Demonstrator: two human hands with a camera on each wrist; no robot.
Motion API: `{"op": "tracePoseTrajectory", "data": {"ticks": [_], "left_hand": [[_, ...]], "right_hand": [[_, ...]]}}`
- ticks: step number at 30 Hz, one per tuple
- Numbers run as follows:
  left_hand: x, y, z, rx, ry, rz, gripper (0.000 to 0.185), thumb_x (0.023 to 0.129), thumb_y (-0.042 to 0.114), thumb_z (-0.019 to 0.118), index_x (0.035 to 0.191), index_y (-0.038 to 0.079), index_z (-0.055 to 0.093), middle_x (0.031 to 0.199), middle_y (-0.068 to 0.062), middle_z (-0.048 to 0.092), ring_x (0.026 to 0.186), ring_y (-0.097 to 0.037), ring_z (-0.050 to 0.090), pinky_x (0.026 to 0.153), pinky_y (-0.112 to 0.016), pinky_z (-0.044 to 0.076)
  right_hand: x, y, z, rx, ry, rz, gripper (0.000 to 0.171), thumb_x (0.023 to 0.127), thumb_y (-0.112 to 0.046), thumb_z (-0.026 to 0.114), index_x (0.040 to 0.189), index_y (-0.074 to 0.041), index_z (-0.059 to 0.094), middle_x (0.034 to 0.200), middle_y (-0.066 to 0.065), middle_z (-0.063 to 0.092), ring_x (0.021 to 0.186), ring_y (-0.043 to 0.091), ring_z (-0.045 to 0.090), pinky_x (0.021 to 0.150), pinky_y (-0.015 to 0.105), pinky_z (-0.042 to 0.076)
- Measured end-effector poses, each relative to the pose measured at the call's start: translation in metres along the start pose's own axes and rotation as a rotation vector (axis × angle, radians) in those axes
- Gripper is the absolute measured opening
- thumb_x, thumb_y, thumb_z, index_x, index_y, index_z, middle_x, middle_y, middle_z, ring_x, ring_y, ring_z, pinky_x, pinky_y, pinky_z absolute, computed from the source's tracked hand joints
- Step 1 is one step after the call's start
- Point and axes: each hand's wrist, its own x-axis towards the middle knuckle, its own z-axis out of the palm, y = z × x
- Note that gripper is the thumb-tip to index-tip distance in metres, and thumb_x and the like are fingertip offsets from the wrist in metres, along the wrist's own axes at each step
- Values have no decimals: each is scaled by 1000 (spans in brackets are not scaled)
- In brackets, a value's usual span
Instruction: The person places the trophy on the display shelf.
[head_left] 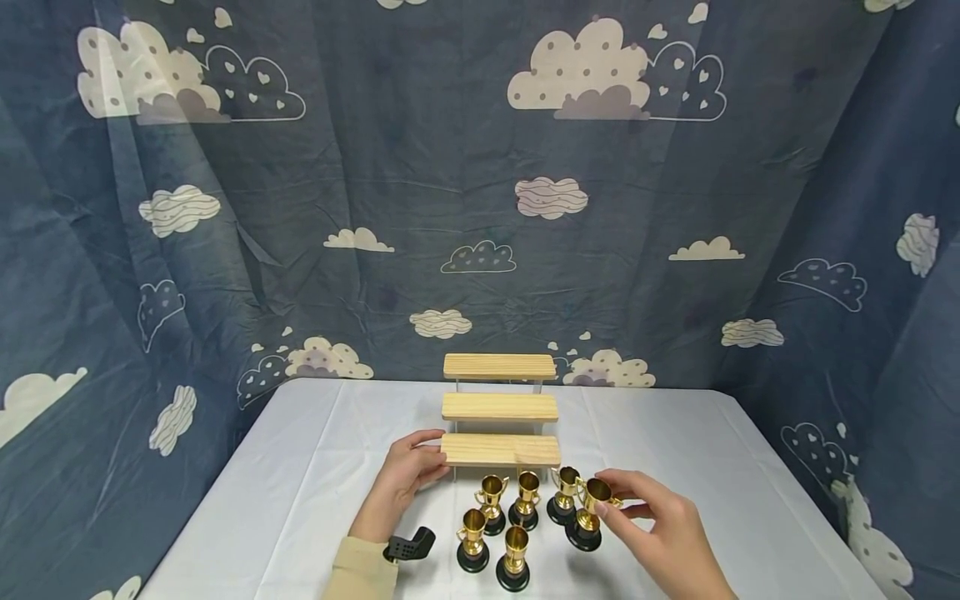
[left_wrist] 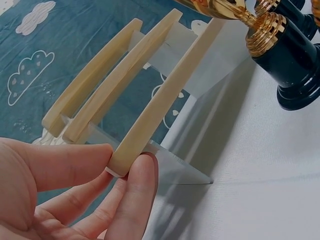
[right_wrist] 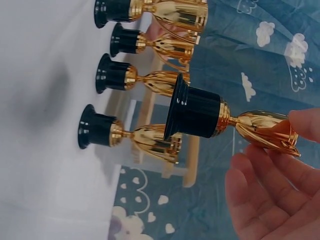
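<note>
My left hand (head_left: 401, 483) pinches the left end of the lowest wooden step of a three-tier display stand (head_left: 501, 450). In the left wrist view, thumb and fingers lie on either side of that step's end (left_wrist: 131, 155). Between the thumb and fingers of my right hand (head_left: 663, 521) is a small gold trophy cup (right_wrist: 262, 127) with a black base, held by the upper part of its cup. Its base hangs free above the cloth in the right wrist view. Several similar trophies stand upright before the stand, among them a nearby trophy (head_left: 564, 497) just left of the held one.
A white cloth covers the table (head_left: 315, 500). Clear side panels (left_wrist: 185, 165) support the wooden steps. Behind and at both sides hangs a dark blue curtain (head_left: 420, 167) with cloud prints. A black strap (head_left: 410, 546) is around the left wrist.
</note>
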Motion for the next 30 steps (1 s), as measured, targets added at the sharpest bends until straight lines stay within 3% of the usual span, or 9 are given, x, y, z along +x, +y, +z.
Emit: {"op": "tracePoseTrajectory", "data": {"ticks": [12, 23, 30], "left_hand": [[-1, 0, 0, 11, -3, -19, 58, 82, -12, 67, 137, -8, 53, 101, -18, 69, 80, -22, 71, 75, -35, 62], [3, 1, 0, 12, -5, -16, 56, 81, -11, 67, 136, -8, 54, 101, -19, 68, 78, -21, 71, 75, -34, 62], [2, 1, 1, 11, 13, -24, 56, 80, -12, 67, 134, -6, 56, 101, -20, 68, 78, -22, 71, 75, -35, 62]], "right_hand": [[8, -11, -3, -23, 23, -11, 29, 86, -29, 82, 113, -29, 71, 105, -18, 68, 89, 5, 66, 70, 28, 60], [20, -17, -6, 32, 62, -123, 31, 87, -23, 82, 115, -28, 72, 109, -16, 69, 92, 6, 67, 71, 33, 61], [28, -21, -6, 45, 69, -138, 30, 87, -23, 81, 115, -30, 71, 108, -17, 69, 91, 7, 67, 71, 36, 62]]}}
